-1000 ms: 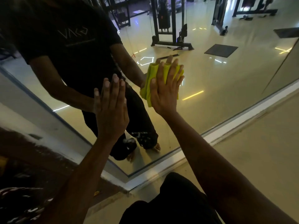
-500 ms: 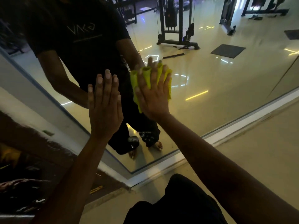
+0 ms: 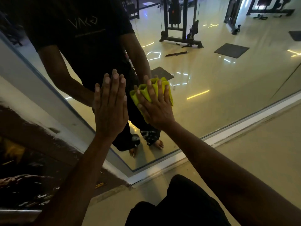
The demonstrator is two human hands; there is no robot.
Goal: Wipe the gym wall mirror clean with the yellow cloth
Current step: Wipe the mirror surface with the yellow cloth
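The wall mirror [image 3: 219, 82] fills the upper part of the view and reflects the gym floor and a person in dark clothes. My right hand [image 3: 154, 105] presses a bunched yellow cloth [image 3: 143, 91] flat against the glass with straight, spread fingers. The cloth shows above and to the left of the fingers; the palm hides most of it. My left hand [image 3: 110, 108] lies flat on the glass just left of the cloth, fingers straight and together, holding nothing.
A white frame [image 3: 211, 141] runs along the mirror's lower edge, meeting the left frame in a corner [image 3: 130, 176] near the floor. Left of the mirror is a dark patterned wall panel [image 3: 32, 160]. My dark-clothed knee [image 3: 175, 201] is below. Gym machines show in the reflection.
My right hand has slid the cloth left and down across the glass, closer to my left hand. The left hand has stayed flat in about the same spot.
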